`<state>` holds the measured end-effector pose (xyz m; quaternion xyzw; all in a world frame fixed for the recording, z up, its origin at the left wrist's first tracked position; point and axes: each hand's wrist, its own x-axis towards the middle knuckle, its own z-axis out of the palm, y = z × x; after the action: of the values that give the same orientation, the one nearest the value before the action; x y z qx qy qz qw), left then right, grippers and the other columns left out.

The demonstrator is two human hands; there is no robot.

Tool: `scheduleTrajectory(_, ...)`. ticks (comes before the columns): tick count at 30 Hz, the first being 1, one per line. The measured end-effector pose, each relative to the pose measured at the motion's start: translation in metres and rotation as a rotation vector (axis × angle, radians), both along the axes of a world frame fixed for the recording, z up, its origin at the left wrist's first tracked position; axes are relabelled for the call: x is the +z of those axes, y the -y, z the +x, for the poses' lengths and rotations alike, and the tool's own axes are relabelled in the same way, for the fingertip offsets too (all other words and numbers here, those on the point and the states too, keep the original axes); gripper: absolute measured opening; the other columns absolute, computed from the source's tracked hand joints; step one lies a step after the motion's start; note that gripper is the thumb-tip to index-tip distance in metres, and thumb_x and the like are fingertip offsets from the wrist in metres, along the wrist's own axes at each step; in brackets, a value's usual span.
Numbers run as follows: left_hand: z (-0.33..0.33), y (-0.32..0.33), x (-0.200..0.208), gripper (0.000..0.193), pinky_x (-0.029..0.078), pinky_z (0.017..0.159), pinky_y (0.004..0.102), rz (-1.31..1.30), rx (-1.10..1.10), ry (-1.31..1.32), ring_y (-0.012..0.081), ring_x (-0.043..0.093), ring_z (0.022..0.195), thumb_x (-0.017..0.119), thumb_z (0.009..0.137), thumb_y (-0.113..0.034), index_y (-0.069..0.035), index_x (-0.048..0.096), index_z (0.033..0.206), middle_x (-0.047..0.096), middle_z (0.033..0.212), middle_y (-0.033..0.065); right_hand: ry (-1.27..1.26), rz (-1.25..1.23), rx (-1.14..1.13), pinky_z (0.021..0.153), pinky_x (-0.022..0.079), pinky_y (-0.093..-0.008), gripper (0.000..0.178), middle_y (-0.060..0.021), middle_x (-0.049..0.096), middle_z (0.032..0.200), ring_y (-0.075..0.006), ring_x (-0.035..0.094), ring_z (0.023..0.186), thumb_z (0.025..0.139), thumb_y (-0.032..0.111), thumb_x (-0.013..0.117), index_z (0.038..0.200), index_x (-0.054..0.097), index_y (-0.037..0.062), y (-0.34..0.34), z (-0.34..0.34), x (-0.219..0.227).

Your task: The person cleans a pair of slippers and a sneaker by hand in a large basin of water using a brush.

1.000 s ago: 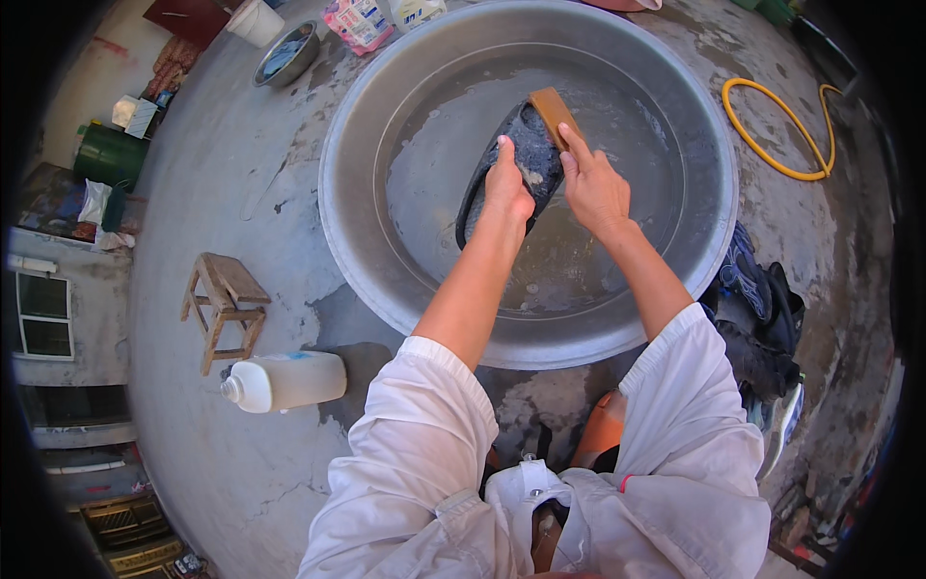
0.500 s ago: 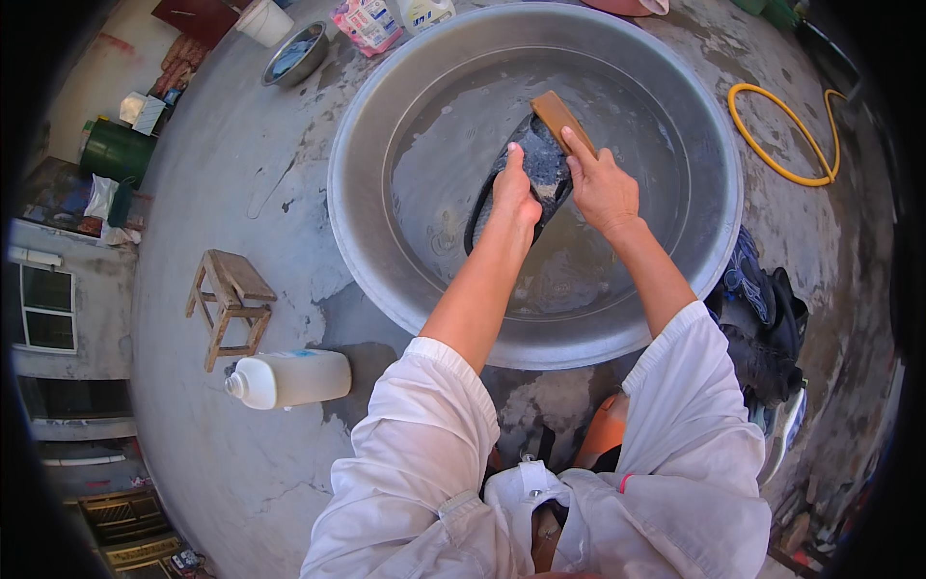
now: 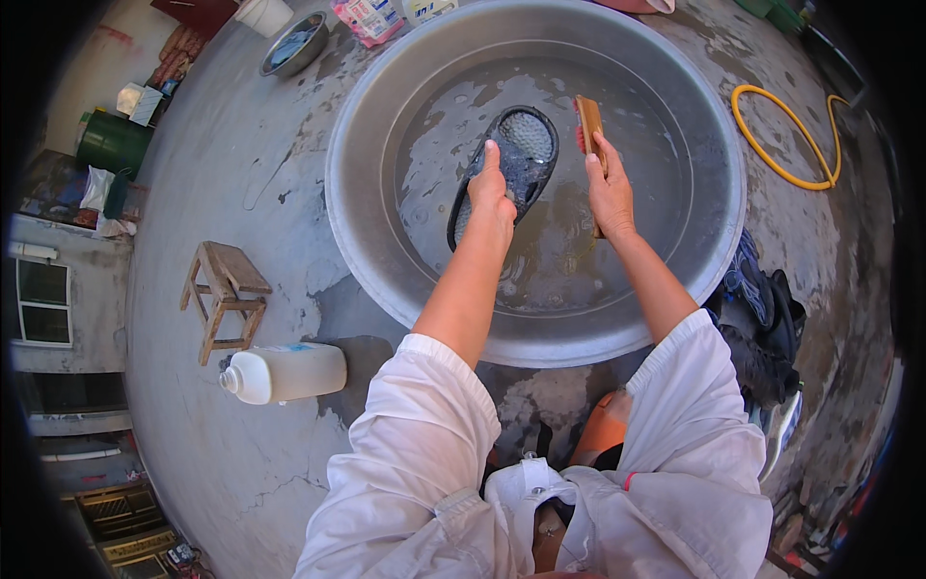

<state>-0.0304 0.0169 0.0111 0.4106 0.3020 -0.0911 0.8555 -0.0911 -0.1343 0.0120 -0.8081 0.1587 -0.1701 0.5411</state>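
Note:
Over the murky water of a wide metal basin [image 3: 535, 352], my left hand [image 3: 492, 198] grips a dark slipper [image 3: 529, 135] with a dimpled grey footbed. The thumb lies across the slipper's strap, and the fingers beneath are hidden. To the right of it, my right hand [image 3: 610, 198] holds a wooden scrubbing brush [image 3: 592, 121], tipped on its side. Its reddish bristles face the slipper, with a gap between the two.
Left of the basin are a whitish plastic jug [image 3: 289, 373] lying on its side and a small wooden stool [image 3: 227, 289]. Dark shoes [image 3: 757, 352] lie by the right rim, below a yellow hose [image 3: 786, 174]. A small metal bowl [image 3: 294, 46] with blue cloth stands far left.
The brush has come off the slipper and moved right, turning so its bristles show. My left hand has shifted slightly left with the slipper, whose dimpled footbed now shows.

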Motion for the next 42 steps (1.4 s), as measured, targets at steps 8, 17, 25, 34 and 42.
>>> scheduleTrajectory(8, -0.004, -0.009, -0.003, 0.055, 0.050, 0.075, 0.0393, 0.228, -0.053, 0.127, 0.0229, 0.058, 0.088, 0.075, 0.069, -0.033, 0.004, 0.055, 0.105, 0.059, 0.101, 0.0111, -0.811, 0.137, 0.187, 0.073, 0.044, -0.0371, 0.046, -0.0114, 0.058, 0.099, -0.0252, 0.056, 0.085, 0.088, 0.029, 0.042, 0.130, 0.036, 0.0116, 0.053, -0.007, -0.080)
scheduleTrajectory(17, -0.009, -0.009, 0.000, 0.057, 0.041, 0.081, 0.0283, 0.602, -0.082, 0.178, 0.0184, 0.054, 0.091, 0.078, 0.065, -0.029, 0.010, 0.056, 0.100, 0.058, 0.102, 0.0127, -0.238, 0.297, 0.232, 0.074, 0.043, -0.0343, 0.043, -0.0099, 0.057, 0.093, -0.0221, 0.055, 0.080, 0.088, 0.029, 0.043, 0.128, 0.038, 0.0135, 0.004, -0.005, 0.047)
scheduleTrajectory(25, -0.021, -0.010, 0.006, 0.041, 0.042, 0.079, 0.0269, 0.504, -0.135, 0.373, 0.0153, 0.055, 0.086, 0.076, 0.068, -0.017, 0.003, 0.059, 0.099, 0.060, 0.096, 0.0070, -0.520, 0.239, 0.276, 0.066, 0.044, -0.0331, 0.039, -0.0081, 0.056, 0.097, -0.0170, 0.054, 0.080, 0.089, 0.030, 0.037, 0.125, 0.041, 0.0157, 0.005, 0.003, 0.056)
scheduleTrajectory(34, -0.006, 0.004, 0.032, 0.052, 0.046, 0.085, 0.0423, -0.178, -0.125, 0.151, 0.0256, 0.056, 0.097, 0.065, 0.077, -0.041, -0.002, 0.053, 0.110, 0.057, 0.109, 0.0114, -0.293, 0.562, 0.035, 0.037, 0.036, -0.0193, 0.033, 0.0024, 0.045, 0.068, -0.0042, 0.041, 0.046, 0.085, 0.034, 0.055, 0.103, 0.049, 0.0068, 0.044, 0.001, 0.024)
scheduleTrajectory(42, 0.002, 0.008, 0.063, 0.051, 0.042, 0.089, 0.0463, -0.558, -0.620, 0.159, 0.0295, 0.053, 0.104, 0.031, 0.093, -0.044, -0.002, 0.045, 0.118, 0.053, 0.117, 0.0159, -0.099, 0.878, 0.291, 0.039, 0.039, -0.0192, 0.029, -0.0011, 0.052, 0.075, -0.0047, 0.043, 0.047, 0.078, 0.021, 0.065, 0.095, 0.048, 0.0046, 0.059, 0.004, 0.093)
